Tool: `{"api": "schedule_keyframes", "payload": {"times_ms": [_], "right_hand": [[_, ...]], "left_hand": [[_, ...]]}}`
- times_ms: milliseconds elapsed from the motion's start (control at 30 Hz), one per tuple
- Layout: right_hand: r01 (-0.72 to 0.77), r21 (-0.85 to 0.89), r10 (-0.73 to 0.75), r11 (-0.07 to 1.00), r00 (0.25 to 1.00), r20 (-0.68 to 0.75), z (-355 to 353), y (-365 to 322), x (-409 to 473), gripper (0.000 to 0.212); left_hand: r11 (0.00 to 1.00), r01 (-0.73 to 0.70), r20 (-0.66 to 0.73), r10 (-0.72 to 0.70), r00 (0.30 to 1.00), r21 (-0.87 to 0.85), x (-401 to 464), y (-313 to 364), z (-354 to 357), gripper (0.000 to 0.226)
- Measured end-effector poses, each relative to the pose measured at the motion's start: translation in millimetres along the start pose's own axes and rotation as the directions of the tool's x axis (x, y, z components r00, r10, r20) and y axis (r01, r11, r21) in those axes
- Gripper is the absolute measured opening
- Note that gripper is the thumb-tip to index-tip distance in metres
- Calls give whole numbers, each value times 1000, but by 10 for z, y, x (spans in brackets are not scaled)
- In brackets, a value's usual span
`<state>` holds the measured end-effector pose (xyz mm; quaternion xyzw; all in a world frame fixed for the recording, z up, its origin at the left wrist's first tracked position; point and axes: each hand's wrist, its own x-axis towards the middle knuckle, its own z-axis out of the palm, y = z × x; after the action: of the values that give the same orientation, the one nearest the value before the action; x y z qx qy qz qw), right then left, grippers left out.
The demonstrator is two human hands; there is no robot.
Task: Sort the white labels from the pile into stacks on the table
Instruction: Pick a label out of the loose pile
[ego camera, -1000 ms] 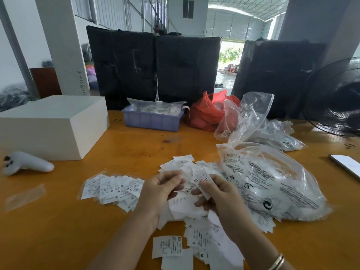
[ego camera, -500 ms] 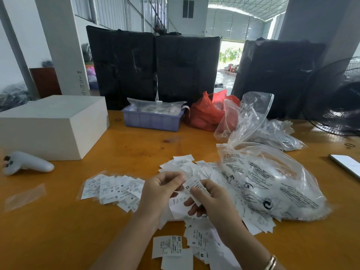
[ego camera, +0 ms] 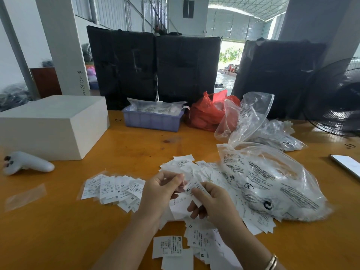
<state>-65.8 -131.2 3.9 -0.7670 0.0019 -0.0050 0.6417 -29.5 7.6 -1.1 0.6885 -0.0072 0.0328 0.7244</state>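
Note:
A loose pile of white labels spreads over the middle of the orange table. My right hand pinches one white label printed XS, held just above the pile. My left hand is beside it, fingers curled, its fingertips pinching the same label's upper left end. A fanned stack of labels, several marked M, lies to the left of my hands. Other labels marked XS, S and M lie near the table's front edge.
A clear printed plastic bag holding more labels lies right of the pile. A white box and a white controller sit at the left. Behind are a purple tray, a red bag, a fan and a phone.
My right hand has brought the XS label leftwards and slightly down to my left hand, which now pinches its end. The stacks and bag have not moved.

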Motion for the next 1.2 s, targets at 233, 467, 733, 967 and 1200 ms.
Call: {"api": "schedule_keyframes", "payload": {"times_ms": [233,467,733,967,1200], "right_hand": [[-8,53,6,999,1000,30,8,9,-4,17],[-21,-115,35,993,992,119,-73,30,33,8],[59,-109,-50,992,996,79,-84,89,59,16],[65,32,-68,997,993,99,-67,120,62,14],[9,255,-57,967,982,182,-147,77,61,19]], "left_hand": [[999,-17,-17,18,1000,49,-16,15,14,13],[995,-47,74,40,996,92,-29,30,7,6],[999,40,161,-40,986,7,4,25,-54,13],[990,139,201,-135,970,-7,-39,19,13,24],[957,212,197,-173,965,-197,-8,62,-57,29]]}}
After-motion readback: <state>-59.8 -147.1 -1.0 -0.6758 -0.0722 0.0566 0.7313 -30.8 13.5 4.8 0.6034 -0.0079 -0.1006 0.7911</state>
